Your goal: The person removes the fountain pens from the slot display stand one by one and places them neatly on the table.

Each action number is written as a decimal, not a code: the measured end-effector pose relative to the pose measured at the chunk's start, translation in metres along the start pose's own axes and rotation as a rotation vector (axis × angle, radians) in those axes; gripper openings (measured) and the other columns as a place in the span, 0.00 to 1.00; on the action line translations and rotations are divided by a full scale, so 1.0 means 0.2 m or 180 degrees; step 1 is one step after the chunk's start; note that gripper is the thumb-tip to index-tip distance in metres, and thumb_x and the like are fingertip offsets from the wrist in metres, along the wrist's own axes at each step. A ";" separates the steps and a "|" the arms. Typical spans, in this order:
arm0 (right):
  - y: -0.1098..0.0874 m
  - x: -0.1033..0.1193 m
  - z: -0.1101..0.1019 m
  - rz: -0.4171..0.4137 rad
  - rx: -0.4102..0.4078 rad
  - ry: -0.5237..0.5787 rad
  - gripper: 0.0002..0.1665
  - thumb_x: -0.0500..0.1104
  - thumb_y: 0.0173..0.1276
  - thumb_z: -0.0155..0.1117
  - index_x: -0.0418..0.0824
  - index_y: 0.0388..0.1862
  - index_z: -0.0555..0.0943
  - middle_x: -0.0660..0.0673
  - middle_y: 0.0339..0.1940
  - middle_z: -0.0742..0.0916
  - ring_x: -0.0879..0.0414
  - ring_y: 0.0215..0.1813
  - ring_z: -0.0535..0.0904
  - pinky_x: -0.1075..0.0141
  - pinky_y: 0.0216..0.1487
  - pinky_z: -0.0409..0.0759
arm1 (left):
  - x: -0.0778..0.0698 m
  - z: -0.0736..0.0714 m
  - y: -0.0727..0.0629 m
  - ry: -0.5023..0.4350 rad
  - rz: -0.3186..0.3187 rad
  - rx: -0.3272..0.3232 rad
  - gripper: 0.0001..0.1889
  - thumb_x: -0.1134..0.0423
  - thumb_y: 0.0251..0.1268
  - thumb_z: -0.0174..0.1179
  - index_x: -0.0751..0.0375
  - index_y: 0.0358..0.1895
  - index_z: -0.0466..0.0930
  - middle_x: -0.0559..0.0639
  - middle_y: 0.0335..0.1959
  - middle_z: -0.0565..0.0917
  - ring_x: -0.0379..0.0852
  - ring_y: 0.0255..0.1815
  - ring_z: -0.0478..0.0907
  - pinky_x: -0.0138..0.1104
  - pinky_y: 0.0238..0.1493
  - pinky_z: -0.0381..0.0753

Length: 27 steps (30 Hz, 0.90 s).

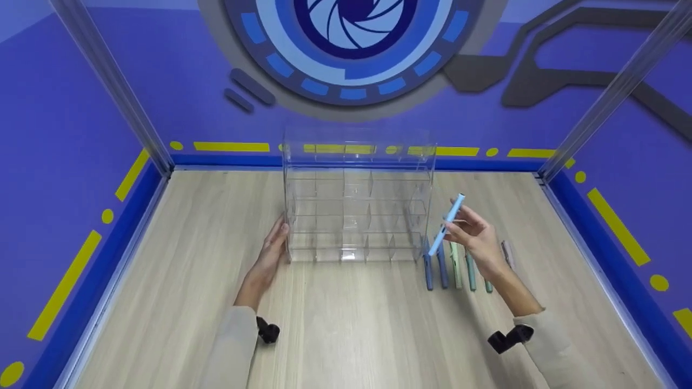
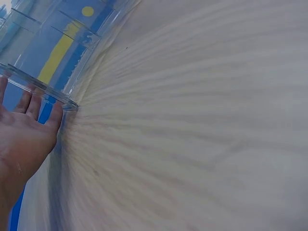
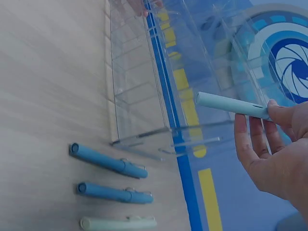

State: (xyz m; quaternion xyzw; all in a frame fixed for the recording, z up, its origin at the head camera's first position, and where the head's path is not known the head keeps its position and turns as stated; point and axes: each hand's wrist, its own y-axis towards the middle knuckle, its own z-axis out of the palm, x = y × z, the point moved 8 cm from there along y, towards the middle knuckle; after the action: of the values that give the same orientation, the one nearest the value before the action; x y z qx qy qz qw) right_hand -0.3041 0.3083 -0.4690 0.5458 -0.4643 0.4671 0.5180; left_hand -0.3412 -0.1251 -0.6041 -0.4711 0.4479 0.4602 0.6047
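Observation:
A clear plastic organizer [image 1: 354,221] with several divided compartments stands upright on the table. My left hand [image 1: 267,256] touches its left side; in the left wrist view the fingers [image 2: 34,105] reach out along the clear wall. To the right of the organizer, my right hand [image 1: 480,246] pinches a light blue pen [image 1: 454,208] between thumb and fingers, raised above the table and tilted. The right wrist view shows this capped pen [image 3: 226,103] up close, in front of the organizer's side. Below it lie a dark blue pen [image 1: 428,273], another blue pen [image 3: 113,193] and a pale green pen [image 3: 115,224].
Farther right in the row are a teal pen [image 1: 471,274], a green pen [image 1: 488,286] partly behind the right hand, and a greyish-pink pen [image 1: 508,255]. Blue panels [image 1: 173,97] with metal corner posts enclose the wooden table [image 1: 324,329] at the back and sides.

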 end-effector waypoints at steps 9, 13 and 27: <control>-0.04 -0.01 -0.20 0.0047 -0.0256 -0.0005 0.32 0.31 0.73 0.64 0.32 0.74 0.67 0.55 0.45 0.88 0.64 0.45 0.88 0.67 0.45 0.89 | -0.01 -0.01 -0.01 0.0056 -0.0019 -0.0001 0.36 0.37 0.80 0.43 0.40 0.84 0.45 0.45 0.87 0.43 0.51 0.87 0.37 0.50 0.86 0.37; -0.07 -0.02 -0.26 0.0040 -0.0308 -0.0101 0.33 0.34 0.74 0.65 0.33 0.75 0.67 0.56 0.45 0.87 0.66 0.45 0.87 0.69 0.45 0.88 | -0.01 -0.01 -0.01 0.0149 -0.0069 0.0000 0.38 0.34 0.79 0.43 0.39 0.84 0.43 0.44 0.87 0.40 0.49 0.88 0.34 0.48 0.86 0.35; -0.15 -0.09 -0.45 0.0148 -0.0601 -0.0006 0.29 0.37 0.74 0.66 0.39 0.72 0.73 0.57 0.43 0.87 0.67 0.43 0.86 0.75 0.40 0.85 | 0.00 0.00 -0.01 0.0077 -0.0045 -0.0032 0.38 0.37 0.80 0.43 0.42 0.85 0.43 0.46 0.87 0.41 0.52 0.88 0.36 0.50 0.86 0.38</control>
State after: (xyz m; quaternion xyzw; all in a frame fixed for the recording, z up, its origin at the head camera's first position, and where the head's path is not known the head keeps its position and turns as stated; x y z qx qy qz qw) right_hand -0.2801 0.4004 -0.4885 0.4841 -0.5193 0.4326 0.5557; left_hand -0.3390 -0.1263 -0.6029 -0.4828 0.4495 0.4524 0.6002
